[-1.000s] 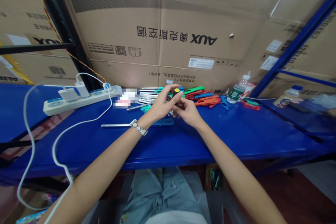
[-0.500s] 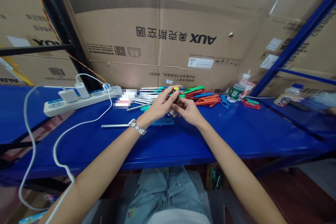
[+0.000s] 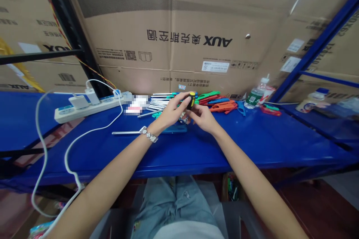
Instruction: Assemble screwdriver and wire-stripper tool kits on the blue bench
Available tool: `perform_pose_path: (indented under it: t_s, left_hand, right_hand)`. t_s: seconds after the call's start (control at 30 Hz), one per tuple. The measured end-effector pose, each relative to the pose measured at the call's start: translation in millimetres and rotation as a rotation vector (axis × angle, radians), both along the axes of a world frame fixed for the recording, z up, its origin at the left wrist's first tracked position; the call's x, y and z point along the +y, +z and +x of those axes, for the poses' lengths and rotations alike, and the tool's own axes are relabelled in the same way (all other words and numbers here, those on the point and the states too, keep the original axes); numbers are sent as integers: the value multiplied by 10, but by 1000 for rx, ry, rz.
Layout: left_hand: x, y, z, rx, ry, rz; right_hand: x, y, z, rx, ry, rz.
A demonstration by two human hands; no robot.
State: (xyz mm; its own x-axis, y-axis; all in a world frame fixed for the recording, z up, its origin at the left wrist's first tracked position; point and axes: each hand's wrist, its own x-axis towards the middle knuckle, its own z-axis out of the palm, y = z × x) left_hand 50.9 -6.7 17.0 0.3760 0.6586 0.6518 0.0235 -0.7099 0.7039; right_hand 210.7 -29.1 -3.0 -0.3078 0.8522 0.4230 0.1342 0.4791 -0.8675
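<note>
My left hand is closed on a black and yellow screwdriver handle, above the middle of the blue table. Close beside it on the right, my right hand has its fingers pinched together near a small metallic piece; what it grips is too small and hidden to name. Under my wrists lies a blue-handled tool with a long metal shaft. Behind my hands are several metal rods and a pile of red, orange and green plastic handles.
A white power strip with plugs and a looping white cable lies at the left. Toward the right stand a green-labelled bottle and a blue-capped bottle. A large cardboard box rises behind the table.
The view has shifted slightly. The yellow-topped handle is tilted differently and shows more of its side; both hands remain together in about the same place.
</note>
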Motion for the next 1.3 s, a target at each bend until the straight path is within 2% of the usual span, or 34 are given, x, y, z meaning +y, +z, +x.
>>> perform_pose_path:
  t_s: [0.07,0.23,0.3,0.43,0.53,0.63,0.7,0.77,0.87,0.93,1.07,1.13,1.2,1.3]
  left_hand:
    - [-3,9,9,-14,43,23]
    - [-6,5,66,-79,162,34]
    - [-24,13,60,-49,153,42]
    - [-46,43,18,41,78,55]
    - [-15,38,22,-7,131,59]
    - [23,16,52,-64,247,35]
    - [25,12,55,-61,273,21]
    - [8,25,30,-64,221,11]
    - [-25,63,-35,-19,21,-42]
    - [-31,83,-55,7,-35,-65]
    - [-8,76,2,-105,129,-15]
    - [-1,59,32,-117,193,-1]
    - [-2,50,30,-81,186,-2]
    - [-2,55,-17,6,59,-8]
  right_hand:
    - [-4,-16,-9,1,-17,25]
    - [40,-115,-115,119,-241,34]
    - [39,-95,-113,120,-215,8]
    - [2,-15,-58,12,-62,7]
    - [2,-37,-70,11,-115,42]
    - [24,-89,-118,128,-217,28]
    - [25,-87,-126,158,-210,13]
    - [9,-48,-101,117,-152,17]
    - [-23,12,-40,25,-78,25]
    - [-26,7,-21,-6,-69,43]
    - [14,-81,-65,43,-204,80]
    - [30,-104,-88,75,-229,59]
    - [28,-94,-88,75,-164,41]
    - [-2,-56,-62,37,-80,49]
